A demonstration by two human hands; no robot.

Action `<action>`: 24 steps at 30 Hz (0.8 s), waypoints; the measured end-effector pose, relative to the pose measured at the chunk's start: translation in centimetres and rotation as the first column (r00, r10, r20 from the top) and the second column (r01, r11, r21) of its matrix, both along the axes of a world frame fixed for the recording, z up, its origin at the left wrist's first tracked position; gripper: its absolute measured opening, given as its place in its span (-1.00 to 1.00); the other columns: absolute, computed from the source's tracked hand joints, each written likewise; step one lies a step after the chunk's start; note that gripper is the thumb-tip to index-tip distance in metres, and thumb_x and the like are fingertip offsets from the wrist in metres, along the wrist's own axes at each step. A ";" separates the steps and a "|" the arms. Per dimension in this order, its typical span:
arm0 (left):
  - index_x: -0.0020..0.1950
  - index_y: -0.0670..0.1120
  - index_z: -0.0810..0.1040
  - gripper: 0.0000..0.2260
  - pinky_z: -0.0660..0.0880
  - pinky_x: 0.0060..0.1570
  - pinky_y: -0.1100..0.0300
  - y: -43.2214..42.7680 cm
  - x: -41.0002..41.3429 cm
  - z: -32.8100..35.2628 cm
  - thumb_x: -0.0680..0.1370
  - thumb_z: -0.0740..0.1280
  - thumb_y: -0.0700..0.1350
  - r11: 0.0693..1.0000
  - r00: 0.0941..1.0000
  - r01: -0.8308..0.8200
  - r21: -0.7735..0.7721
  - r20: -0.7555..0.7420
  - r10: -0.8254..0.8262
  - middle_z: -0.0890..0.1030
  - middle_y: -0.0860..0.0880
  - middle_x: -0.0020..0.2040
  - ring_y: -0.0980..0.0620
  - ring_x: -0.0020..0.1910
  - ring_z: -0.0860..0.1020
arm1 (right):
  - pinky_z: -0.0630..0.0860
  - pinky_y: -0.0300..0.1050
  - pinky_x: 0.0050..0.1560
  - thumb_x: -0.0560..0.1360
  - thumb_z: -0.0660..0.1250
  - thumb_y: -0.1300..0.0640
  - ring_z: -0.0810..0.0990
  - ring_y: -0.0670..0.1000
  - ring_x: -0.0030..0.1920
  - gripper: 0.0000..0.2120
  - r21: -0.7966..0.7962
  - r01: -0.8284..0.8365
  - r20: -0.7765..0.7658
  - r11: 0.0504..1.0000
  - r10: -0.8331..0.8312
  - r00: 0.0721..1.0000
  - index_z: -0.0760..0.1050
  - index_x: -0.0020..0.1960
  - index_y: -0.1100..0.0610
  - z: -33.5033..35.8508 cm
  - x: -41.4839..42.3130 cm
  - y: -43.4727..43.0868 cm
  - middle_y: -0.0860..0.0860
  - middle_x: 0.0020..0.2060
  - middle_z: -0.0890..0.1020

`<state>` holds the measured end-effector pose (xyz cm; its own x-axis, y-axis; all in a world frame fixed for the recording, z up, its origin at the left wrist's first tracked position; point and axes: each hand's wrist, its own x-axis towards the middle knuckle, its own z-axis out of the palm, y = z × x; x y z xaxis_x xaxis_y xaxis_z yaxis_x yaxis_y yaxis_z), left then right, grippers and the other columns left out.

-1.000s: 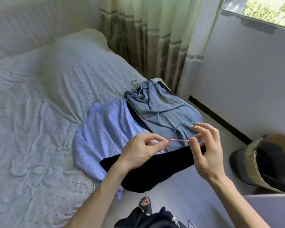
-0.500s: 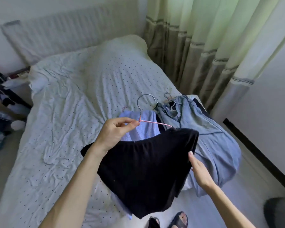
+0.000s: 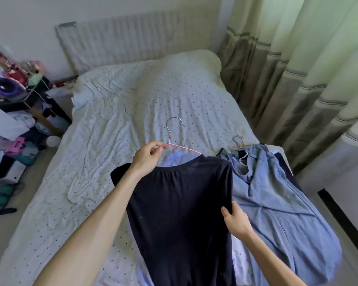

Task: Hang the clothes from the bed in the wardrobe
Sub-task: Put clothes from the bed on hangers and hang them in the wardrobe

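Two hands hold one garment up over the bed (image 3: 112,141). The left hand (image 3: 148,156) has its fingers (image 3: 159,145) closed in a pinch on the neck of a pink hanger (image 3: 184,148), just under its bare metal hook, which stands upright. A dark navy top (image 3: 180,213) hangs from that hanger, plain and soft, gathered in fine folds below the neckline, with one sleeve sticking out to the left behind the forearm. The right hand (image 3: 236,219) grips the top's right edge, thumb on the front and the other fingers hidden behind the cloth. Beneath the top, a pale blue striped garment (image 3: 176,158) lies on the dotted white sheet. Just to the right, a light blue shirt (image 3: 277,203) is spread over the bed's corner, with a second hanger (image 3: 238,141) at its collar. Striped curtains (image 3: 298,79) hang along the right side, and a cluttered stand (image 3: 19,89) sits at the left
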<state>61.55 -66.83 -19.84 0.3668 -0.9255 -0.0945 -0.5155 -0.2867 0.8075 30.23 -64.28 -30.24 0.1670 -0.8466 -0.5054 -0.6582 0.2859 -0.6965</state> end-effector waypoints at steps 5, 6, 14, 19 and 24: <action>0.09 0.13 0.63 -0.82 0.50 0.08 0.10 -6.8 4.2 -4.9 0.66 0.23 -0.05 0.998 0.992 -0.056 0.007 0.116 0.055 0.60 0.22 -0.01 0.21 -0.02 0.53 | 0.35 -0.05 -0.21 0.65 0.17 0.11 0.58 0.06 -0.14 -0.85 0.033 0.015 -0.048 0.999 -0.013 0.999 0.39 0.08 0.20 -2.2 3.7 -4.2 0.10 -0.10 0.63; 0.08 0.15 0.62 -0.82 0.51 0.07 0.08 -8.4 5.2 -6.3 0.66 0.22 -0.03 0.997 0.987 -0.071 0.012 0.142 0.069 0.59 0.18 0.00 0.18 -0.02 0.53 | 0.37 -0.06 -0.26 0.66 0.16 0.10 0.53 -0.01 -0.24 -0.86 0.045 0.025 -0.069 0.999 -0.022 0.997 0.35 -0.01 0.17 -2.8 4.6 -5.3 0.06 -0.18 0.60; 0.11 0.23 0.59 -0.80 0.54 -0.01 0.03 -19.7 11.5 -20.1 0.66 0.19 0.02 0.984 0.975 -0.124 0.130 0.199 0.097 0.61 0.07 0.04 0.03 -0.02 0.58 | 0.27 0.03 -0.27 0.66 0.14 0.09 0.42 -0.02 -0.34 -0.76 0.072 0.046 -0.197 0.996 -0.031 0.980 0.21 -0.14 0.12 -8.4 11.6 -15.4 0.02 -0.32 0.48; 0.16 0.15 0.59 -0.80 0.54 0.00 0.00 -23.6 12.8 -28.5 0.68 0.17 0.01 0.962 0.976 -0.130 0.241 0.204 0.081 0.62 0.02 0.03 -0.03 -0.01 0.58 | 0.32 0.01 -0.23 0.67 0.11 0.08 0.42 -0.02 -0.33 -0.83 0.133 0.108 -0.299 0.985 -0.064 0.952 0.26 -0.04 0.16 -13.7 13.2 -19.3 0.01 -0.30 0.48; 0.25 0.14 0.55 -0.75 0.52 0.04 0.00 -25.6 12.5 -35.5 0.70 0.11 0.01 0.940 0.958 -0.165 0.299 0.274 0.081 0.57 -0.02 0.11 -0.07 0.04 0.59 | 0.37 0.00 -0.24 0.66 0.09 0.09 0.52 0.06 -0.26 -0.88 0.119 0.179 -0.357 0.977 -0.126 0.926 0.31 0.01 0.13 -18.4 13.4 -21.8 0.03 -0.25 0.54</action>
<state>74.09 -92.44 -55.32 0.5264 -0.8086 -0.2627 -0.6346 -0.5794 0.5115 43.60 -86.13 -48.66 -0.1654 -0.7597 -0.6289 -0.7902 0.4836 -0.3764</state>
